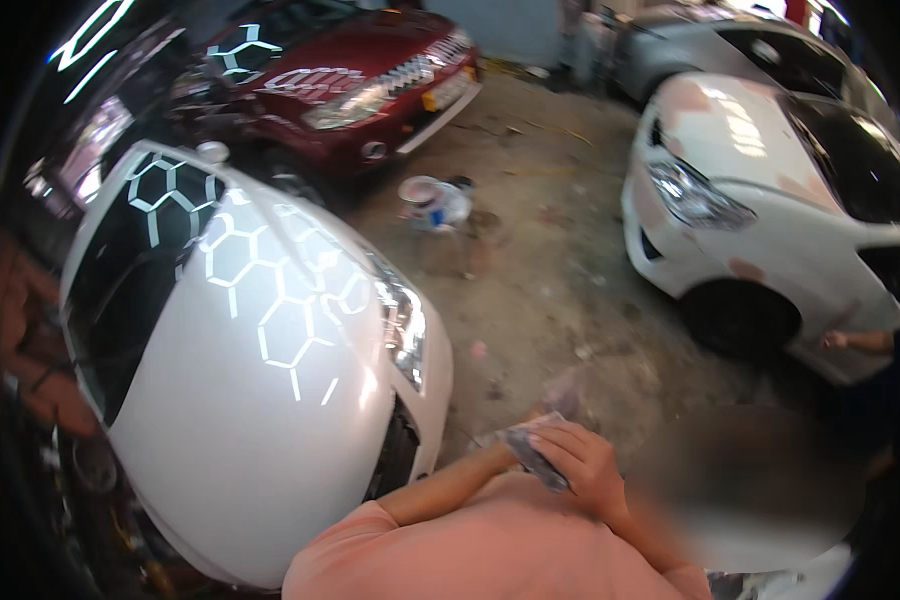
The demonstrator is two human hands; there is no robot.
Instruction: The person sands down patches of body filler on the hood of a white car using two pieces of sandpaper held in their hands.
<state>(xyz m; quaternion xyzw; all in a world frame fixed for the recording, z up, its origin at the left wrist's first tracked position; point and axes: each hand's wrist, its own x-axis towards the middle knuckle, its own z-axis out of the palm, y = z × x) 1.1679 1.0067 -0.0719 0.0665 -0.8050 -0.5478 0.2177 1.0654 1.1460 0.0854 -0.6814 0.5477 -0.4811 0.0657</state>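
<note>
My right hand point(580, 455) is closed on a crumpled grey, plastic-like wad point(540, 460), held close against the front of my pink shirt. My left hand point(515, 440) is mostly behind that wad and my right hand, its fingers hidden. Thin translucent material point(565, 395) shows just beyond both hands. To my left is a glossy white car point(240, 400), its bonnet reflecting hexagonal lights.
A white car with pinkish patches point(720, 130) stands right, a co-worker's hand point(835, 340) near its lower side. A maroon vehicle point(370, 60) and silver car point(660, 50) stand behind. Paint containers point(420, 200) sit on a small stand on the concrete floor point(520, 270).
</note>
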